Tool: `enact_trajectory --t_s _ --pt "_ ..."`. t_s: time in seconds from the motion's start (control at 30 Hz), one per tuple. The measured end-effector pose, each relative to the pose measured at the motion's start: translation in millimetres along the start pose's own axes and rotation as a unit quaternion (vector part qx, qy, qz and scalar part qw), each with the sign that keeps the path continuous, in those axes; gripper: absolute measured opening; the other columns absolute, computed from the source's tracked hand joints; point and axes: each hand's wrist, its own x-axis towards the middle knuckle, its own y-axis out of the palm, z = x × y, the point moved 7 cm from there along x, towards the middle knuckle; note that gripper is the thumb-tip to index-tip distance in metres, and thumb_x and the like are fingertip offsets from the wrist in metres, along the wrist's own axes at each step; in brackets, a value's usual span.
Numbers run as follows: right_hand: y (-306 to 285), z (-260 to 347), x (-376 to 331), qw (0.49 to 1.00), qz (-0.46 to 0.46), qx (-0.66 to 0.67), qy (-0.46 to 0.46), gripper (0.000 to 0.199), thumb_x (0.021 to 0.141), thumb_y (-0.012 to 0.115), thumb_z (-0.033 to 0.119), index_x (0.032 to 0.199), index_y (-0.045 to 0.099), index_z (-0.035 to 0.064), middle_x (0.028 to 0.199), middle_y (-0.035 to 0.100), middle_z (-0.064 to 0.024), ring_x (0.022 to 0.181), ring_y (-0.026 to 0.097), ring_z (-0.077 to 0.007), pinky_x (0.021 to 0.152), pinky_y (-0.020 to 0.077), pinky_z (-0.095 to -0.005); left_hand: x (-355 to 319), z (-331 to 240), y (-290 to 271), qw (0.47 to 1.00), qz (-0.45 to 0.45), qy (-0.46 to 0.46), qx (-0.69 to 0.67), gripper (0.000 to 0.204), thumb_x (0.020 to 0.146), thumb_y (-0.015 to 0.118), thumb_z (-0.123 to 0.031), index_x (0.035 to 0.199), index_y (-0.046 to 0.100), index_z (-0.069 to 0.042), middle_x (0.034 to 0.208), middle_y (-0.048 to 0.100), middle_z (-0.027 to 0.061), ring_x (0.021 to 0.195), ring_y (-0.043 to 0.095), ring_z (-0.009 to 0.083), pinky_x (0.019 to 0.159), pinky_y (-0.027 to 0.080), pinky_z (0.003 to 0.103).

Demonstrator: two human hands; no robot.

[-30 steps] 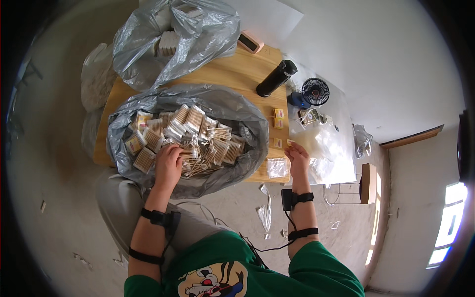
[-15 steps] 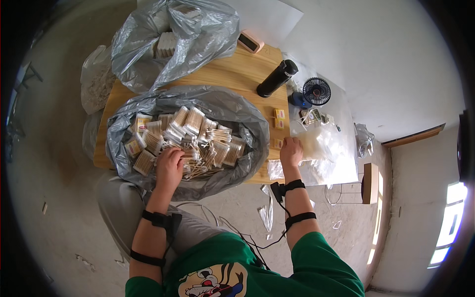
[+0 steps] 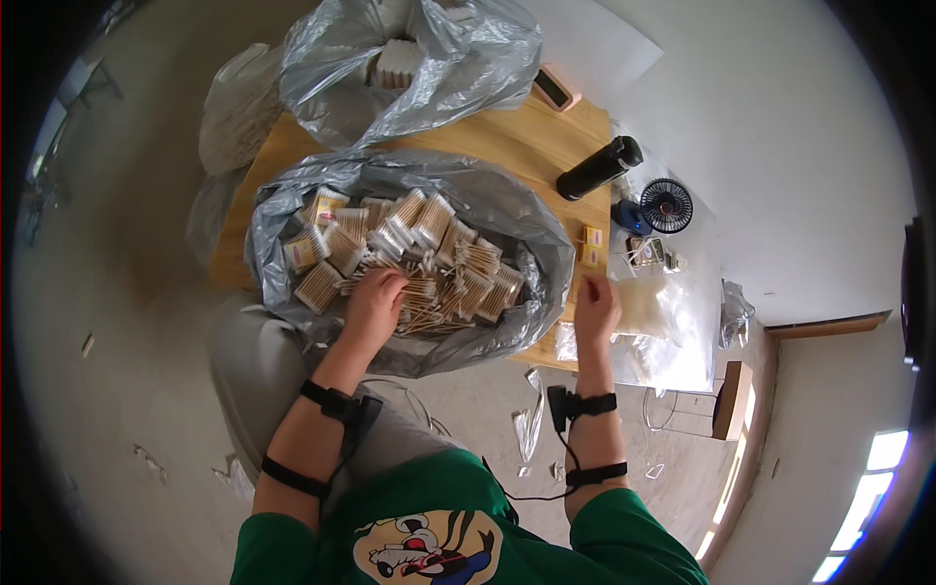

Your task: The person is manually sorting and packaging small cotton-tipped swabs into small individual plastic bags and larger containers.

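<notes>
Loose cotton swabs and clear-wrapped bundles of swabs fill a grey plastic bag that lies wide open on the wooden table. My left hand reaches over its near side, fingers bent and closed on some of the loose swabs. At the table's right edge is my right hand, its fingers curled together; what they hold, if anything, is hidden. Just beyond it lie small yellow cards. Similar yellow labels show on a few bundles at the bag's left.
Behind stands another grey bag with white-ended bundles. A black flask, a pinkish clock-like device and a small fan stand toward the right back. Clear plastic sleeves lie right of my right hand.
The whole view has shifted, with the table now farther right. My left hand has moved slightly right over the swabs. The lowest yellow card by my right hand no longer shows.
</notes>
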Motion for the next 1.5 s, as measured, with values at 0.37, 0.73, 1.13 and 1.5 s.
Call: enact_trajectory --t_s 0.37,0.73,1.13,1.5 --pt "99 124 -57 0.957 0.205 -0.077 -0.189 0.054 0.066 0.074 0.013 0.115 0.053 0.0045 0.107 0.057 -0.017 0.104 0.052 -0.037 0.09 0.0411 -0.0448 -2 -6 -11 0.999 -0.034 0.022 -0.004 0.022 0.074 0.063 0.006 0.095 0.059 -0.001 0.1 0.059 0.0128 0.095 0.057 0.0334 0.08 0.048 0.041" --pt "87 104 -37 0.984 0.152 0.072 -0.058 0.038 0.073 0.072 0.006 0.108 0.06 -0.0009 0.101 0.059 -0.0093 0.083 0.061 -0.0171 0.067 0.0513 -0.0276 -1 -7 -16 0.988 -0.065 -0.035 -0.139 0.018 0.078 0.064 -0.001 0.095 0.06 -0.001 0.09 0.061 0.0118 0.078 0.061 0.0303 0.067 0.051 0.036" --pt "112 116 -71 0.807 0.225 0.507 0.204 0.031 0.086 0.062 0.002 0.115 0.055 -0.0053 0.098 0.063 -0.0082 0.079 0.06 -0.0105 0.066 0.0501 -0.0223 -13 6 21 0.828 0.145 -0.276 -0.466 0.012 0.091 0.059 -0.013 0.087 0.062 -0.002 0.072 0.061 -0.0011 0.062 0.054 0.0042 0.054 0.044 0.021" --pt "89 174 -98 0.956 0.223 0.162 -0.104 0.032 0.074 0.066 -0.003 0.105 0.06 0.0018 0.084 0.061 -0.0079 0.072 0.06 -0.0176 0.065 0.0494 -0.0288 -19 8 33 0.865 0.114 -0.241 -0.426 0.012 0.087 0.063 -0.012 0.082 0.062 -0.001 0.067 0.058 -0.0025 0.06 0.049 0.0036 0.051 0.038 0.021"
